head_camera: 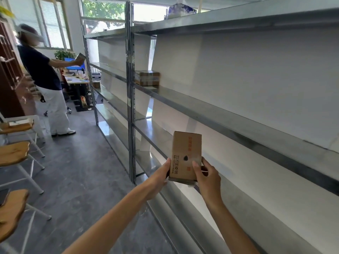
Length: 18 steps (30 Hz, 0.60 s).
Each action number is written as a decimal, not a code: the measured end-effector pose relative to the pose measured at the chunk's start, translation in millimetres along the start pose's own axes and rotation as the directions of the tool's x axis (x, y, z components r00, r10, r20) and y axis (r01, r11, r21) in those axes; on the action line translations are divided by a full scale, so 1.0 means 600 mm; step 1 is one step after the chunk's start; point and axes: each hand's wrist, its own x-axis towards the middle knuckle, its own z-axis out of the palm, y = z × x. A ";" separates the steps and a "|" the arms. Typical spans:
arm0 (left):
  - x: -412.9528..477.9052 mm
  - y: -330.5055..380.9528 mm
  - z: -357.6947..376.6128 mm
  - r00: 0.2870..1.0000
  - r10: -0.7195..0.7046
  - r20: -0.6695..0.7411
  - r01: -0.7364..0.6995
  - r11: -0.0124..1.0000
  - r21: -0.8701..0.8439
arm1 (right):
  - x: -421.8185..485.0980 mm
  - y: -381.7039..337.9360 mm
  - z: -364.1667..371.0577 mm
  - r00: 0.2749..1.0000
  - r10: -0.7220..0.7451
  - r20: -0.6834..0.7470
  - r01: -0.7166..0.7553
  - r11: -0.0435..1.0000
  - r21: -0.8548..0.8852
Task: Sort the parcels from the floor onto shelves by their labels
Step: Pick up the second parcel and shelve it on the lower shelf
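Note:
A small brown cardboard parcel (pixel 186 153) with red print and a dark hole in its face is held upright in front of the metal shelving (pixel 238 123). My left hand (pixel 161 177) grips its lower left edge and my right hand (pixel 207 177) grips its lower right edge. It hovers at the front edge of a lower shelf, at the level between the middle shelf and the one below. Another taped cardboard parcel (pixel 147 77) sits on the middle shelf further left.
Another person (pixel 45 77) stands at the far left bay holding a small parcel (pixel 80 57). Wooden-seated chairs (pixel 12 153) line the left side. A blue-and-white package (pixel 181 9) lies on the top shelf. A desk with a monitor (pixel 75 70) stands behind.

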 end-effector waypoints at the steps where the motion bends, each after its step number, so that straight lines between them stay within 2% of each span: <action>1: 0.012 0.006 -0.019 1.000 0.005 -0.002 -0.005 1.000 0.003 | 0.013 -0.008 0.017 1.000 0.001 -0.005 -0.001 1.000 0.003; 10: 0.099 0.060 -0.189 0.998 0.055 0.041 -0.056 0.998 0.035 | 0.111 -0.081 0.161 0.997 -0.017 -0.071 0.020 0.999 0.039; 18: 0.152 0.073 -0.293 0.996 0.048 0.076 -0.051 0.998 0.041 | 0.166 -0.115 0.263 0.992 0.002 -0.127 0.004 0.999 0.050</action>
